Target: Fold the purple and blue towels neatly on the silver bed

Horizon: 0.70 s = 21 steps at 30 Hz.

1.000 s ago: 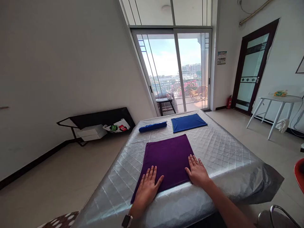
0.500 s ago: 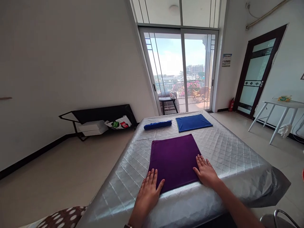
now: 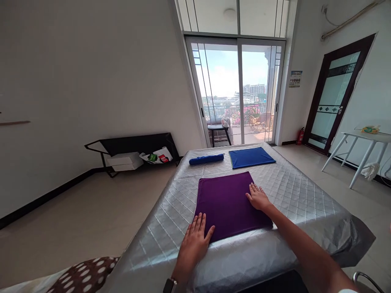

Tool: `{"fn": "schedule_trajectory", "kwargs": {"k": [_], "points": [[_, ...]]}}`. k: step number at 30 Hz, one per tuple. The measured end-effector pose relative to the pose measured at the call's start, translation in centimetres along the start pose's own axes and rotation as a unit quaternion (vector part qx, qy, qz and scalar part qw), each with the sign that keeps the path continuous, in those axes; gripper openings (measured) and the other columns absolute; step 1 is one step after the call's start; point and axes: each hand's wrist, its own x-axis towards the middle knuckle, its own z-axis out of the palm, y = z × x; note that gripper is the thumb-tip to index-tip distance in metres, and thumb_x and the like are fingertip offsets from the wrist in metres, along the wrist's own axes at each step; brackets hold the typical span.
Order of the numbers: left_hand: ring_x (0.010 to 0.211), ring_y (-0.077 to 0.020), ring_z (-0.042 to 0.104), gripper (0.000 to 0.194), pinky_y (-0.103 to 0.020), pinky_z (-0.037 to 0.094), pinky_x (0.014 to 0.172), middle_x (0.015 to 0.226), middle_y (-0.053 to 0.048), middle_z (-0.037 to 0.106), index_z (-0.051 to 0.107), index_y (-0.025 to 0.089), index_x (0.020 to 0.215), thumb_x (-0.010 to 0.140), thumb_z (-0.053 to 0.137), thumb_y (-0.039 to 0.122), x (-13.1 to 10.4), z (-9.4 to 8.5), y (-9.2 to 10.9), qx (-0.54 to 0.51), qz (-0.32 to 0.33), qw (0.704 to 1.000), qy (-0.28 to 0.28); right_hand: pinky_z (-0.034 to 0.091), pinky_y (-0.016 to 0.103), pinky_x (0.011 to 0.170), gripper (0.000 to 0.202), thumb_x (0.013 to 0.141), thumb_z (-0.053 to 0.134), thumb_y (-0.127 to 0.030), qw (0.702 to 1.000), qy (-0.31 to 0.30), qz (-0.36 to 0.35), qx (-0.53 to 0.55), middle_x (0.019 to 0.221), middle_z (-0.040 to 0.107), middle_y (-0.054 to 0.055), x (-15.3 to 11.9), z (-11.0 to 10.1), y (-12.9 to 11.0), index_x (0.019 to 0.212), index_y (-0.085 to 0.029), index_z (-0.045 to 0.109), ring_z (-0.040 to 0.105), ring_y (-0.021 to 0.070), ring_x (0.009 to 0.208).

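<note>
Item 1: purple folded cloth (image 3: 229,205), one piece, lying flat near the front edge of the silver quilted table cover (image 3: 301,183); we take it as the centre of our clock. We judge it light, soft and limp, in no danger of breaking, apt to crease, and likely to slide on the shiny cover. Best hold, in our view: pinched at opposite corners, with all layers caught together, the bare 4 o'clock corner being the easiest.

Item 2: left hand (image 3: 194,240), palm down at 8 o'clock, fingers extended, resting on the cloth's edge and hiding part of it; nothing gripped. Wristwatch (image 3: 169,285) on that wrist.

Item 3: right hand (image 3: 258,197), flat at 3 o'clock, fingers extended over the side edge; nothing gripped.

Item 4: rolled blue cloth (image 3: 207,159), at 11 o'clock, apart from the purple one.

Item 5: folded blue cloth (image 3: 252,157), at 1 o'clock, also apart; with the roll, it limits sliding room beyond.

Item 6: white side table (image 3: 380,136) with tissue pack (image 3: 370,129), 2 o'clock, well apart; no obstacle.
</note>
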Motion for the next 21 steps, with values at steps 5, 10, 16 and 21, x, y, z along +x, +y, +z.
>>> {"fn": "schedule_trajectory", "kwargs": {"k": [5, 10, 16, 21], "points": [[0.146, -0.0335, 0.036, 0.078, -0.052, 0.033, 0.117, 0.157, -0.017, 0.038, 0.041, 0.008, 0.15, 0.098, 0.023, 0.062, 0.7, -0.9, 0.3, 0.032, -0.029, 0.997, -0.06, 0.01, 0.039, 0.123, 0.068, 0.102, 0.021, -0.043, 0.999, 0.019, 0.012, 0.023, 0.165, 0.02, 0.014, 0.6, 1.5, 0.2, 0.158, -0.004, 0.02, 0.011, 0.0193, 0.154], [0.147, -0.031, 0.035, 0.079, -0.047, 0.031, 0.119, 0.156, -0.017, 0.041, 0.045, 0.009, 0.149, 0.099, 0.015, 0.063, 6.2, -3.2, 6.7, 0.002, 0.045, 0.997, -0.057, 0.01, 0.039, 0.123, 0.068, 0.102, 0.021, -0.041, 0.999, 0.018, 0.016, 0.023, 0.165, 0.019, 0.013, 0.5, 1.5, 0.1, 0.158, -0.003, 0.022, 0.011, 0.0197, 0.154], [0.15, -0.0263, 0.03, 0.074, -0.044, 0.027, 0.121, 0.16, -0.016, 0.035, 0.038, 0.007, 0.152, 0.102, 0.008, 0.053, 14.1, -4.3, 14.6, -0.059, 0.093, 0.991, -0.08, 0.011, 0.04, 0.124, 0.066, 0.102, 0.023, -0.037, 1.0, 0.021, 0.008, 0.02, 0.164, 0.019, 0.015, 0.3, 1.2, 0.0, 0.157, -0.002, 0.023, 0.013, 0.0211, 0.154], [0.151, -0.0247, 0.025, 0.075, -0.042, 0.024, 0.123, 0.163, -0.012, 0.029, 0.034, 0.009, 0.154, 0.101, 0.009, 0.056, 14.3, -2.1, 10.8, -0.046, 0.045, 0.993, -0.098, 0.009, 0.039, 0.124, 0.066, 0.102, 0.023, -0.039, 0.999, 0.016, 0.013, 0.028, 0.164, 0.02, 0.014, 0.3, 1.2, -0.1, 0.157, -0.003, 0.022, 0.011, 0.0206, 0.154]]}}
